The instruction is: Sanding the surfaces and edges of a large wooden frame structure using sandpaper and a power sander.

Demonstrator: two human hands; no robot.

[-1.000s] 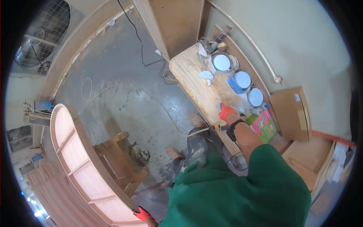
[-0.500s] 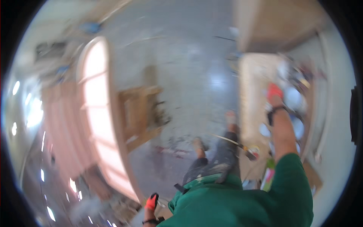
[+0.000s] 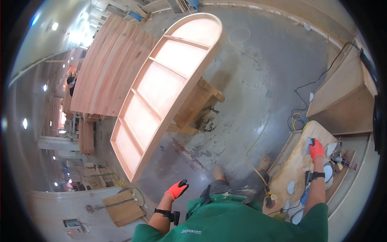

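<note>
My right hand [image 3: 317,149], in a red glove with dark fingertips, is over the wooden bench at the right. Its fingers are closed on a flat grey piece [image 3: 309,145], perhaps a sanding disc. Round white discs [image 3: 327,172] lie on the bench beside my right wrist. My left hand [image 3: 176,189], gloved the same way, hangs in the air at my left side. Its fingers look curled, and nothing shows in them. Beyond it stands a large arched wooden panel [image 3: 159,92] with a raised rim and crossbars, on a wooden stand [image 3: 193,109].
The wooden bench [image 3: 292,165] holds a power tool [image 3: 342,161] and several discs. A hose [image 3: 264,127] trails across the grey floor towards my feet. Stacked boards [image 3: 109,68] rise behind the panel; a person [image 3: 71,80] is far off at left. A plywood box [image 3: 342,105] stands past the bench.
My view has turned right, so the panel and bench appear shifted. My right hand now shows a grey piece in it. My left hand has come further into view.
</note>
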